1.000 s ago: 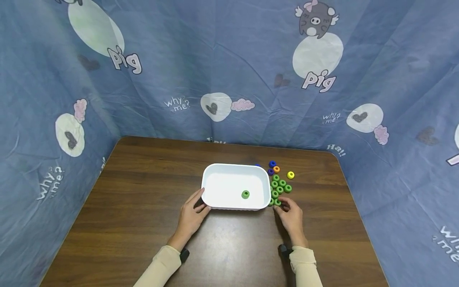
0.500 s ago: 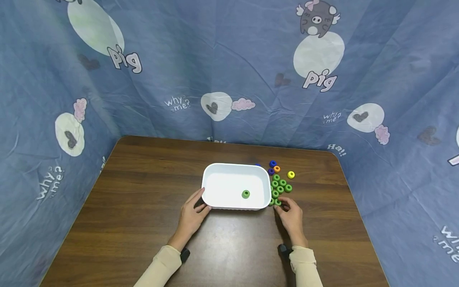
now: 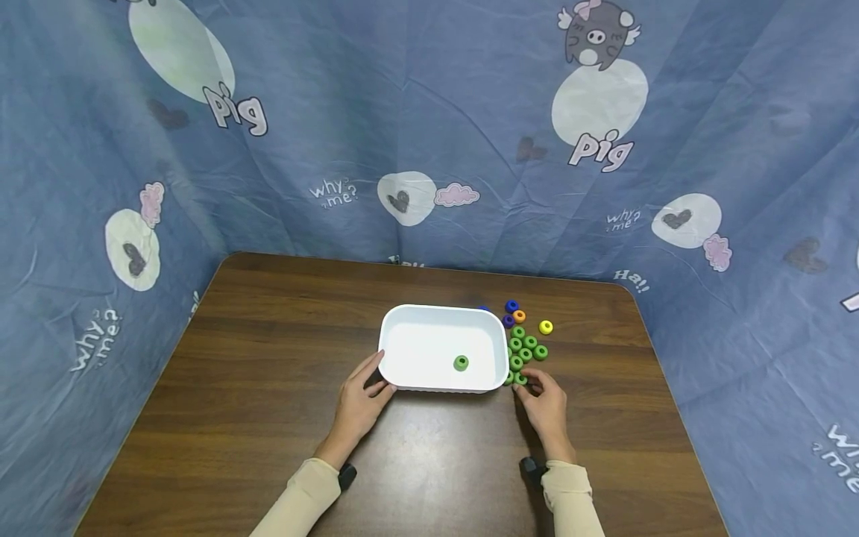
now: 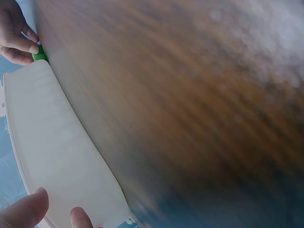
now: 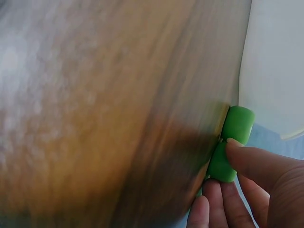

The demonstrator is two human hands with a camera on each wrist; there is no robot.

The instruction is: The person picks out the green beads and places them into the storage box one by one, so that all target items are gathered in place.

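Observation:
A white rectangular plastic tub (image 3: 443, 339) stands on the wooden table with one green ring-shaped bead (image 3: 461, 363) inside. At its near left corner my left hand (image 3: 359, 406) holds it, thumb on the front side and fingers on the left side. The left wrist view shows two fingertips (image 4: 80, 216) against the white wall. Just right of the tub, my right hand (image 3: 543, 403) pinches a green bead (image 5: 222, 164) between thumb and fingers at table level. Another green bead (image 5: 239, 124) sits against it, beside the tub wall.
Several green beads (image 3: 526, 355) cluster along the tub's right side. Behind them lie blue beads (image 3: 512, 306), an orange bead (image 3: 520, 316) and a yellow bead (image 3: 546, 327). Another blue bead (image 3: 484, 308) is partly hidden behind the tub. A blue printed cloth (image 3: 322, 149) hangs around the table (image 3: 268, 358).

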